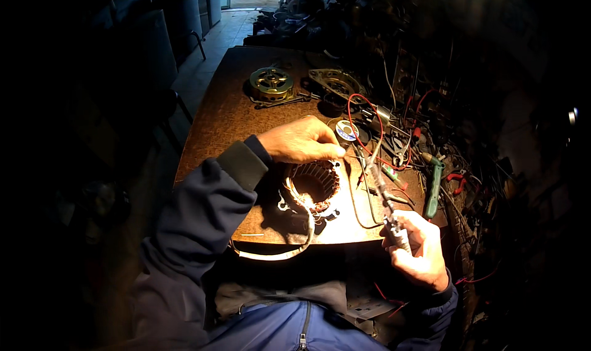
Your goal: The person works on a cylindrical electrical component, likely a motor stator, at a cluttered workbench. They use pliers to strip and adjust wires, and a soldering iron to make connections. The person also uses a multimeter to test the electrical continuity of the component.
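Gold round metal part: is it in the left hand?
No, the gold round metal part lies on the table, beyond the left hand and apart from it.

A gold round housing [271,83] sits toward the far edge of the tabletop [212,120], long bolts [280,102] lying just beside it, a flanged metal cover [335,80] to its right. Near the right edge I see pliers [399,149] and a green-handled tool [434,188]. Past the far left corner runs pale tiled floor [212,62].
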`<action>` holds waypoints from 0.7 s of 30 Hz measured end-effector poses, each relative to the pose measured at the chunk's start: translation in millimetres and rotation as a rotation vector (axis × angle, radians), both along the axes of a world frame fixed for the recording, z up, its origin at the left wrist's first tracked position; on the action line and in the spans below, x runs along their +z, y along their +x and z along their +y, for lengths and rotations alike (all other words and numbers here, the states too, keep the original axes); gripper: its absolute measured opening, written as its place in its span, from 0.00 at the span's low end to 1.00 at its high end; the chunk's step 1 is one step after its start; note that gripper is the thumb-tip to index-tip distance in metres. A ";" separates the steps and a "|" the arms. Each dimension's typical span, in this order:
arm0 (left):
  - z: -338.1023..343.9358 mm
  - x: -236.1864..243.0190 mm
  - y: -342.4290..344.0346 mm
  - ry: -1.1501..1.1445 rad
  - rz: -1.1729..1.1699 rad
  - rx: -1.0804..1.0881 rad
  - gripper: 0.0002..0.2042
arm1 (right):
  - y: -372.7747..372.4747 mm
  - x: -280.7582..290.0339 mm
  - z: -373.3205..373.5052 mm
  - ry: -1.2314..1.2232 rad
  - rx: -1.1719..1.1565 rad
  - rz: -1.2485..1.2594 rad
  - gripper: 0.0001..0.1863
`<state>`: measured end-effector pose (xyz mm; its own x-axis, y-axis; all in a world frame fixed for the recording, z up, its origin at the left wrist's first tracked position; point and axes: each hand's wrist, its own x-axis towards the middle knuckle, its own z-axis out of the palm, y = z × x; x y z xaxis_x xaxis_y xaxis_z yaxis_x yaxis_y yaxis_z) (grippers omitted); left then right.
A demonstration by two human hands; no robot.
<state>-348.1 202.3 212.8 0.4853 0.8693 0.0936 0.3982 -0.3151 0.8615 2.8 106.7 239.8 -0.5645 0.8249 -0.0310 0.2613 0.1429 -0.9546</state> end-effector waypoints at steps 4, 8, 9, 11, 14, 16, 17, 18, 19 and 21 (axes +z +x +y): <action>7.4 -3.1 -0.6 -0.105 -0.080 -0.025 0.15 | -3.5 -4.7 0.1 -0.007 0.034 -0.038 0.32; 2.7 2.7 -9.2 -0.267 -0.379 0.023 0.11 | -9.7 -5.9 10.5 0.372 0.085 -0.158 0.35; 0.8 5.3 -13.7 -0.247 -0.392 0.036 0.10 | -12.1 -6.8 13.6 0.515 0.096 -0.186 0.36; -2.4 9.0 -22.0 -0.194 -0.422 0.043 0.10 | -16.4 -8.5 19.8 0.696 0.060 -0.287 0.36; -4.5 11.6 -31.3 -0.181 -0.477 0.037 0.10 | -21.6 -10.7 24.9 0.810 0.021 -0.378 0.39; -3.9 11.2 -33.2 -0.196 -0.515 0.044 0.11 | -24.0 -10.8 27.8 0.871 0.018 -0.409 0.41; -3.6 10.8 -33.3 -0.203 -0.519 0.054 0.11 | -25.7 -11.0 29.3 0.862 0.015 -0.460 0.43; -3.6 10.0 -32.3 -0.210 -0.522 0.062 0.11 | -27.3 -10.8 31.2 0.883 0.014 -0.464 0.43; -3.5 9.7 -31.2 -0.219 -0.525 0.069 0.11 | -29.4 -10.5 33.8 0.903 0.014 -0.467 0.44; -3.6 10.0 -29.5 -0.193 -0.530 0.063 0.11 | -33.9 -9.4 39.2 0.941 0.015 -0.475 0.43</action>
<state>-377.5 198.7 222.8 0.3618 0.9206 0.1470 -0.0913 -0.1220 0.9883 -31.1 145.9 230.4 -0.6722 0.6246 0.3974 0.5717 0.7790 -0.2574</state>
